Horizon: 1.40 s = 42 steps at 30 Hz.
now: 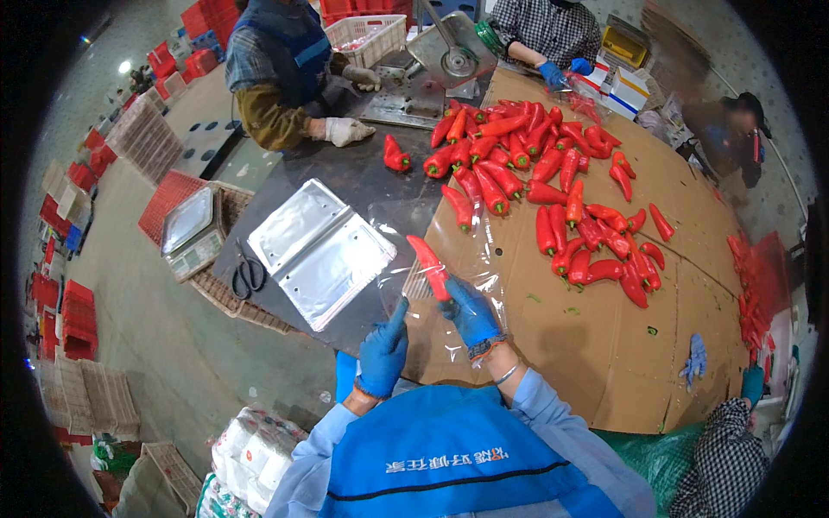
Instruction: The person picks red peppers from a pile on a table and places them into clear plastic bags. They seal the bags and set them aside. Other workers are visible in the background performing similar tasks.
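Observation:
My right hand point(471, 312), in a blue glove, holds a red pepper point(427, 265) by its stem end, with the pepper's tip pointing away from me. Clear plastic film, seemingly an open bag point(486, 259), surrounds the pepper and the hand. The blue-gloved left hand point(383, 353) pinches the bag's left edge between thumb and forefinger. Left of the hands lie two stacks of flat clear bags point(324, 252) on the dark tabletop point(298, 168). Beyond them a large heap of red peppers point(511, 142) spreads over cardboard point(537, 349), with a smaller group point(602, 246) nearer me.
Black-handled scissors point(249, 275) lie at the table's left edge, near a weighing scale point(191, 226) on crates. A metal device point(427, 84) stands at the far side beside a gloved co-worker point(278, 71). Another person point(547, 32) handles peppers opposite. A loose glove point(695, 359) lies at right.

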### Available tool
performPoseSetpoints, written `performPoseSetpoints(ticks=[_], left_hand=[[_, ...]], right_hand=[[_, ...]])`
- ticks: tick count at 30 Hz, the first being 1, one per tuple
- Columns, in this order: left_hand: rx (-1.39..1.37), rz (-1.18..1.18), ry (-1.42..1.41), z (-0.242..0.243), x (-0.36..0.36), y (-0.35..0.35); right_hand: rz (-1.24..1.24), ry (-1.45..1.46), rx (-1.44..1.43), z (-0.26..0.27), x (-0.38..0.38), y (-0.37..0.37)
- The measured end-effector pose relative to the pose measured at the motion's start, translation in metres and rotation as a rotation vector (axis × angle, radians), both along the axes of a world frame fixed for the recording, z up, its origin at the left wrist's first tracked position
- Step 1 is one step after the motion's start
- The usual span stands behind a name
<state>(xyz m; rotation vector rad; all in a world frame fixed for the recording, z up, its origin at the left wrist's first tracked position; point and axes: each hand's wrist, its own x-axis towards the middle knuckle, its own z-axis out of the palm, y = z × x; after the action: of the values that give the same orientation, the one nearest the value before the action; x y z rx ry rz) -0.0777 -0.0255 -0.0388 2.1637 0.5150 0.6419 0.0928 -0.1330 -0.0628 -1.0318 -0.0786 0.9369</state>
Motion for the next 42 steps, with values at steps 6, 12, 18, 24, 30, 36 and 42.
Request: performPoseSetpoints(ticks=[6,12,18,24,30,36,42], left_hand=[[0.267,-0.283,0.085,0.009,-0.032,-0.016],[0.225,-0.194,-0.017,0.02,-0.007,-0.024],[0.171,-0.177,-0.134,0.031,0.021,-0.031],[0.278,-0.262,-0.043,0.046,0.035,-0.029],[0.311,-0.256,-0.032,0.054,0.039,-0.032],[0.292,-0.235,-0.047,0.048,0.037,-0.032],[0.279,-0.226,-0.058,0.051,0.043,-0.032]], right_hand=[[-0.169,-0.59,-0.222,-0.018,0.014,0.012],[-0.023,-0.778,-0.452,0.014,0.002,-0.032],[0.562,-0.424,-0.373,0.108,0.031,-0.137],[-0.303,-1.011,-0.994,0.074,0.169,-0.103],[-0.042,-1.001,-1.493,0.036,0.267,-0.058],[-0.28,-0.834,-0.799,0.047,0.276,-0.082],[-0.285,-0.824,-0.558,0.061,0.193,-0.203]])
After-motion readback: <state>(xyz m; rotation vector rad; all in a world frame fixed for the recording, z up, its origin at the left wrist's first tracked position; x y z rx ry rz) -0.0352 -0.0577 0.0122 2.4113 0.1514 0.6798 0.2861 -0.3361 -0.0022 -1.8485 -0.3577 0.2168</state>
